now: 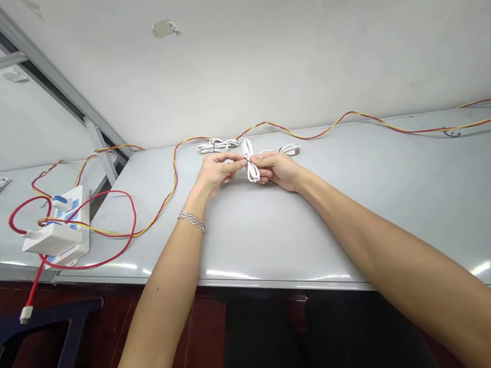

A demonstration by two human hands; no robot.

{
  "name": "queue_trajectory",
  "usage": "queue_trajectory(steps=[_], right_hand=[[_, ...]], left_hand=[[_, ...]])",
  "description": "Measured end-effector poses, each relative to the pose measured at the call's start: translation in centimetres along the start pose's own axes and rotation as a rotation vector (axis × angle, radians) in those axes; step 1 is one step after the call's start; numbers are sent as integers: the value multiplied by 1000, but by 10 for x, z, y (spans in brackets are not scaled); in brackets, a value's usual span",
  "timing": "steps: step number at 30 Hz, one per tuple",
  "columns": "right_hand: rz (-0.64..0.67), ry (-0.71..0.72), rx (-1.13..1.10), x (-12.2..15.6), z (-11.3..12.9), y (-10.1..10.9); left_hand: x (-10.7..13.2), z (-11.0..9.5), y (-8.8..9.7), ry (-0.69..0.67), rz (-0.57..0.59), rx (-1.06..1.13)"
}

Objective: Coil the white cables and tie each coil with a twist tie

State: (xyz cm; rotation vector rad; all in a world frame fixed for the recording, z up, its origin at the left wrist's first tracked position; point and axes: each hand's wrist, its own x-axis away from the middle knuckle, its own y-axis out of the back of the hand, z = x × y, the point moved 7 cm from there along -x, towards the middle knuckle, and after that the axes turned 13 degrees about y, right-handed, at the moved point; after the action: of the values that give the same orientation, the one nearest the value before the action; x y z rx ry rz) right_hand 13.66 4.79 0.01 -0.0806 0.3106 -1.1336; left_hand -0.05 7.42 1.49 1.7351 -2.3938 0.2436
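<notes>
A coiled white cable stands on end between my hands, cinched at its middle by a thin dark tie. My left hand pinches near the tie from the left, thumb and forefinger closed together. From the right, my right hand grips the same bundle with its fingers closed. Behind my left hand lies another bundled white cable on the table. A further white cable with a USB plug shows behind my right hand, partly covered by it.
Red and yellow twisted wires run along the back of the grey table. At left, a power strip carries a white adapter and a looped red cable. A blue stool stands below. A white wall rises behind.
</notes>
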Motion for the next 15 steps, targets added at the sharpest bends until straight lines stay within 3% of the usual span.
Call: queue_trajectory(steps=[9, 15], right_hand=[[-4, -13, -34, 0, -1, 0], [-119, 48, -133, -2, 0, 6]], left_hand=[[2, -4, -2, -109, -60, -40], [-1, 0, 0, -76, -73, -44]])
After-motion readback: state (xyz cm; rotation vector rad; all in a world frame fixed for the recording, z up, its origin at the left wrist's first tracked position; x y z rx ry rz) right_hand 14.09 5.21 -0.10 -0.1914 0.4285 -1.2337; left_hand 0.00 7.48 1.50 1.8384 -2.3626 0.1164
